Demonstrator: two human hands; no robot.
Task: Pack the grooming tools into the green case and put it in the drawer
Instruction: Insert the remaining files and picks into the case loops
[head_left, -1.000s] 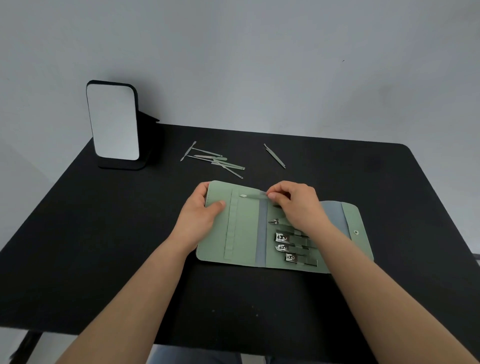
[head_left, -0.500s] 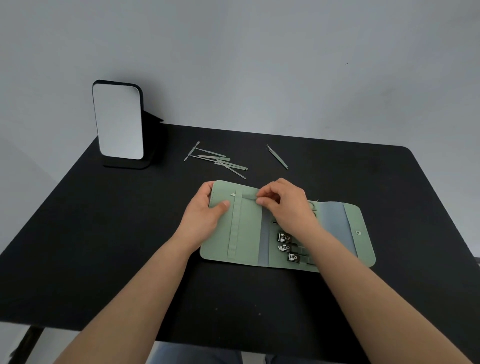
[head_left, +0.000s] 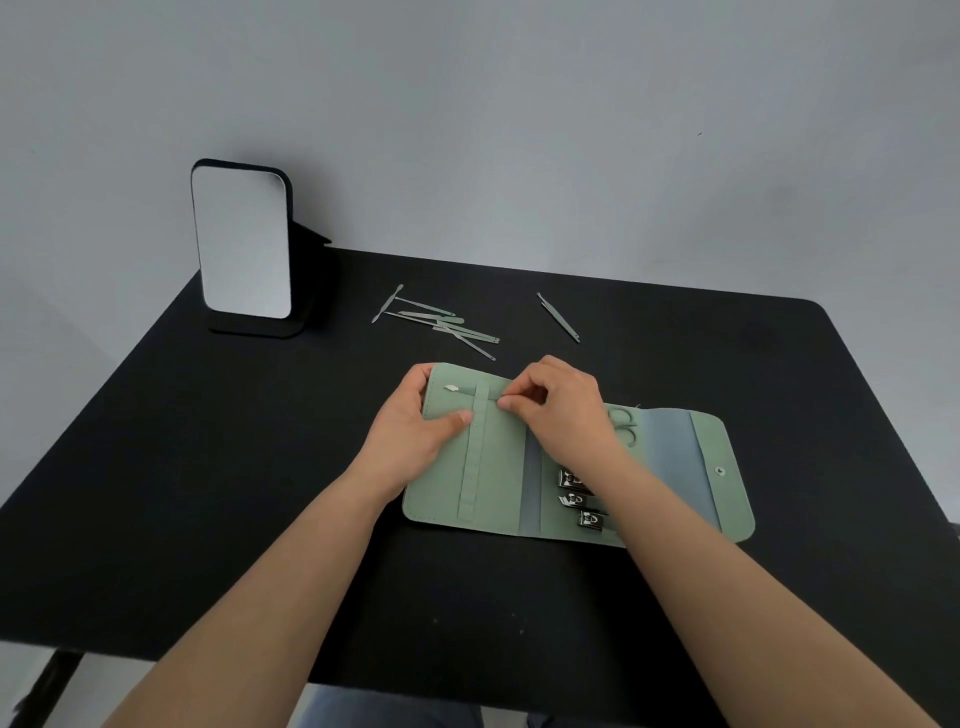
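From the head camera, the green case (head_left: 498, 467) lies unfolded on the black desk (head_left: 208, 493), just in front of the person. The left hand (head_left: 415, 431) rests on the case's left panel, fingers curled over its left edge and thumb pressing down beside the elastic strip (head_left: 474, 457). The right hand (head_left: 563, 410) pinches the end of a slim tool (head_left: 460, 389) that passes under the strip's top loop. Three nail clippers (head_left: 582, 501) and scissors (head_left: 623, 423) sit in the right panel. Loose tools (head_left: 441, 325) and a single tool (head_left: 558, 317) lie farther back, near a mirror (head_left: 241, 241).
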